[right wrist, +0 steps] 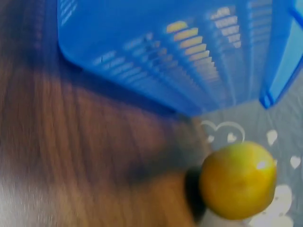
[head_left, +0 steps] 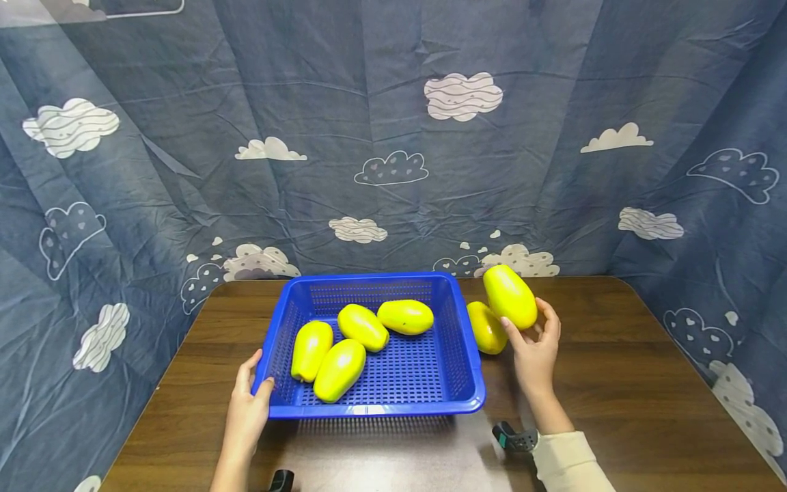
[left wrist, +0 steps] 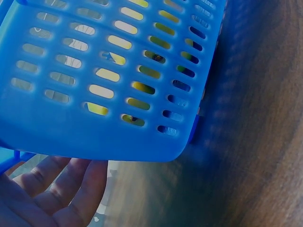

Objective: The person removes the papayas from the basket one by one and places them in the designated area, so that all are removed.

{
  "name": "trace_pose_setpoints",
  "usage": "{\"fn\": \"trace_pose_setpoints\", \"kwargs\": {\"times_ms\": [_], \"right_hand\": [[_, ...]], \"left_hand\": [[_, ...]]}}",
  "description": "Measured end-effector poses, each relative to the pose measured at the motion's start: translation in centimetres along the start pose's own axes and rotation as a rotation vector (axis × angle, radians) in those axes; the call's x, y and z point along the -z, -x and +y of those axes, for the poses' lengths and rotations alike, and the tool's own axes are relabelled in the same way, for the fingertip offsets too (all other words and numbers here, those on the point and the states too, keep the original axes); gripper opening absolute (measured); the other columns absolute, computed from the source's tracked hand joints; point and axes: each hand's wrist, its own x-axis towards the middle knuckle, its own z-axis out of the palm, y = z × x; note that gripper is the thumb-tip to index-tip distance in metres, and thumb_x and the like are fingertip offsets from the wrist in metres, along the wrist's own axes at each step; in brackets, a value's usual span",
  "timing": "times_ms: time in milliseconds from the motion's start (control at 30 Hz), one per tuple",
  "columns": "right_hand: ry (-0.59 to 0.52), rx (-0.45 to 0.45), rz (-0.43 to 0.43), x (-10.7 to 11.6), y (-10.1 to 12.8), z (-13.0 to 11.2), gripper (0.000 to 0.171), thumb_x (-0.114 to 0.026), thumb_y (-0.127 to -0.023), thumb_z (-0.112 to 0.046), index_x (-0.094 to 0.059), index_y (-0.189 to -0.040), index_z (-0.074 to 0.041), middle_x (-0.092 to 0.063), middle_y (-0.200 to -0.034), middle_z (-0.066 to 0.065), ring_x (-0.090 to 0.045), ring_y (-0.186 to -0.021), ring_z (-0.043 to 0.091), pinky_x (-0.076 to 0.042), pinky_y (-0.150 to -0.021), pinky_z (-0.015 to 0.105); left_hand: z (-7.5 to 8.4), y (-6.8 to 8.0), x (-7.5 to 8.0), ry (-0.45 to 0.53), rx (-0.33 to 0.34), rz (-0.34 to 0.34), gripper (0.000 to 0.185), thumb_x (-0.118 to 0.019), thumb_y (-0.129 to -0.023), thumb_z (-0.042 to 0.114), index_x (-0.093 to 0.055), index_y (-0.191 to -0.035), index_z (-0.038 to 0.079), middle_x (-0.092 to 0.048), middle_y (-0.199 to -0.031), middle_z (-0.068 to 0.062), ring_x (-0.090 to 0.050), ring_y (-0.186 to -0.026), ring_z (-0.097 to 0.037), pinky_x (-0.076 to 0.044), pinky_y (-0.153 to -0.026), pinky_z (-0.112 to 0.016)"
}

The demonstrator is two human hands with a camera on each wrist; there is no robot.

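Item: yellow fruit [head_left: 509, 296], gripped in right hand [head_left: 536, 348], raised just right of blue basket [head_left: 458, 383]. Left hand [head_left: 247, 404] steadies the basket's near-left corner on table [head_left: 645, 383], fingers curled at its rim. Step, by judgement: loading. Next: carry over rim, clear of four fruits inside.

Staged recording setup, not a lived-in room: dark wooden table [head_left: 615, 383] enclosed on three sides by a creased blue cloud-print cloth backdrop [head_left: 369, 102]. Props only: blue plastic basket [head_left: 455, 328], yellow fruits [head_left: 406, 316].
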Motion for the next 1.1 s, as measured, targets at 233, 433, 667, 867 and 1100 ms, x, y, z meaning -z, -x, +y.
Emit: {"fn": "trace_pose_setpoints", "kwargs": {"times_ms": [233,433,667,867,1100], "right_hand": [[0.138,-0.145,0.085,0.9,0.0,1.1,0.064,-0.071,-0.076,-0.008,-0.038,-0.13,-0.01,-0.032,-0.125,0.003,-0.045,-0.093,0.016,-0.043,-0.07,0.012],[0.267,-0.215,0.085,1.6,0.3,2.1,0.063,-0.069,-0.078,-0.013,-0.036,-0.131,-0.009,-0.031,-0.124,0.004,-0.042,-0.086,0.018,-0.039,-0.064,0.009],[0.38,-0.257,0.076,1.9,0.7,3.3,0.062,-0.069,-0.079,-0.018,-0.035,-0.131,-0.011,-0.032,-0.12,0.008,-0.043,-0.077,0.016,-0.036,-0.057,0.009],[0.443,-0.272,0.065,2.0,0.9,3.6,0.063,-0.07,-0.078,-0.02,-0.036,-0.13,-0.008,-0.033,-0.119,0.013,-0.04,-0.08,0.018,-0.034,-0.062,0.013],[0.504,-0.287,0.06,2.3,1.4,4.3,0.062,-0.071,-0.077,-0.018,-0.038,-0.128,-0.005,-0.034,-0.117,0.017,-0.034,-0.089,0.022,-0.027,-0.072,0.028]], "left_hand": [[0.0,0.0,0.0,0.001,-0.004,0.002,0.051,-0.039,-0.092,0.004,-0.025,-0.14,0.011,-0.043,-0.126,-0.026,-0.047,-0.108,-0.033,-0.04,-0.085,-0.039],[-0.1,-0.2,-0.1,0.009,-0.001,0.013,0.05,-0.041,-0.091,0.004,-0.027,-0.139,0.011,-0.045,-0.124,-0.025,-0.049,-0.105,-0.031,-0.041,-0.076,-0.021],[0.0,-0.1,0.0,0.016,0.0,0.007,0.051,-0.04,-0.091,0.004,-0.026,-0.14,0.011,-0.043,-0.126,-0.025,-0.047,-0.108,-0.032,-0.041,-0.083,-0.031],[0.0,-0.3,-0.1,0.03,0.003,0.009,0.051,-0.04,-0.09,0.003,-0.027,-0.139,0.011,-0.043,-0.127,-0.024,-0.046,-0.109,-0.03,-0.04,-0.077,-0.019],[-0.1,-0.2,-0.1,0.05,-0.003,0.013,0.051,-0.04,-0.09,0.002,-0.028,-0.139,0.009,-0.042,-0.128,-0.025,-0.046,-0.109,-0.031,-0.038,-0.072,-0.011]]}}
